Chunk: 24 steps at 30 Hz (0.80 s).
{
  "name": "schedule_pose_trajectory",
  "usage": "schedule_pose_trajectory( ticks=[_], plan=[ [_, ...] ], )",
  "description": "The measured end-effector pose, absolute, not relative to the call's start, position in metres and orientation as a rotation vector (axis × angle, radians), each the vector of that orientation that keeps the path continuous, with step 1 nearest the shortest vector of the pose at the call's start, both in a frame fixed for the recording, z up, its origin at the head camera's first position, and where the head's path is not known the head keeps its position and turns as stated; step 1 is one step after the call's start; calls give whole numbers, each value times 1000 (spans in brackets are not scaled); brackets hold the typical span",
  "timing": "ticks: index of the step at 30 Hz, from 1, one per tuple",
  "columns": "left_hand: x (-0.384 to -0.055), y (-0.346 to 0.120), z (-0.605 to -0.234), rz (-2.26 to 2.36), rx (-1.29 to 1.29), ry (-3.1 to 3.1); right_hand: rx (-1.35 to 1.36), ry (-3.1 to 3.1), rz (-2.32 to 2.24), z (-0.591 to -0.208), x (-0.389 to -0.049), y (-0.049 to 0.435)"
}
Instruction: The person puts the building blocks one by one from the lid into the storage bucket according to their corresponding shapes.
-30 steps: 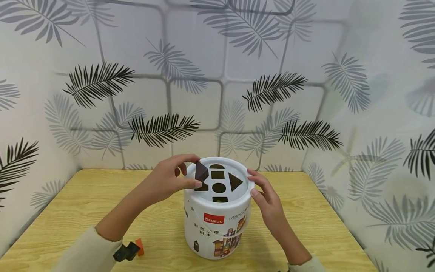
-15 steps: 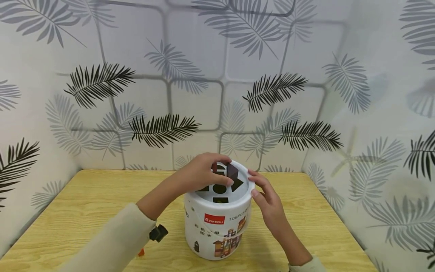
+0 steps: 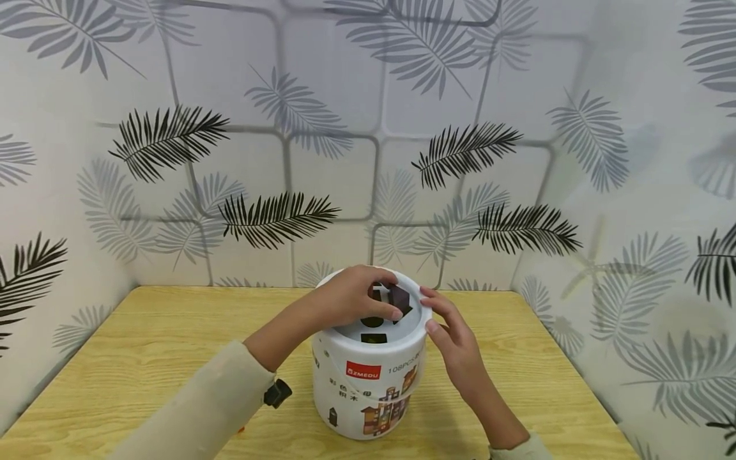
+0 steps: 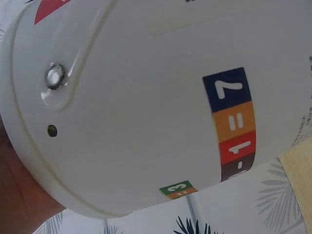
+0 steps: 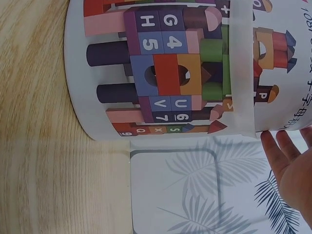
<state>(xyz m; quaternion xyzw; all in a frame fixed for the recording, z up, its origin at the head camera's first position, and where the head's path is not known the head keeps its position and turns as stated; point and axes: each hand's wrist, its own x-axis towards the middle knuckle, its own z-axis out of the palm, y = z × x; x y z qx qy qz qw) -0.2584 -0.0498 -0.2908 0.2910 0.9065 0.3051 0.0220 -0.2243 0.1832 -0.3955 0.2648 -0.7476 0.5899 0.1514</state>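
Observation:
A white lidded bucket [image 3: 339, 409] stands upright on the table, printed with toy-block pictures. Dark shape cut-outs mark its recessed lid [image 3: 347, 331]. Between thumb and fingers, my left hand [image 3: 351, 297] pinches a dark purple triangular block [image 3: 399, 298]. The block overlaps the triangular hole at the lid's right side. My left hand hides the lid's back-left part. At the right rim, my right hand [image 3: 457, 338] rests its fingertips and thumb against the edge. Its fairly straight fingers [image 5: 275, 151] touch the bucket's side in the right wrist view.
The wooden table [image 3: 190, 319] runs back to a leaf-patterned backdrop [image 3: 368, 160]. A bit of an orange piece [image 3: 241, 429] shows beside the left sleeve [image 3: 201, 402], mostly hidden. The bucket's clear handle [image 5: 242, 73] hangs across its printed side.
My left hand has carried the purple block from the lid's left side to the right, then lower at the triangular hole. The right hand and bucket stay in place.

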Motion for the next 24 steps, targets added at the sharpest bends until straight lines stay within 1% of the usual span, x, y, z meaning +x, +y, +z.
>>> schedule_pose_trajectory(
  ticks=[12, 19, 24],
  plan=[
    [-257, -49, -293, 872, 979, 2827, 750, -2145, 1700, -396, -225, 184],
    [-256, -52, -290, 829, 943, 2843, 765, -2139, 1701, -395, -224, 184],
    [-255, -61, -291, 904, 933, 2834, 757, -2137, 1706, -395, -224, 185]
  ],
)
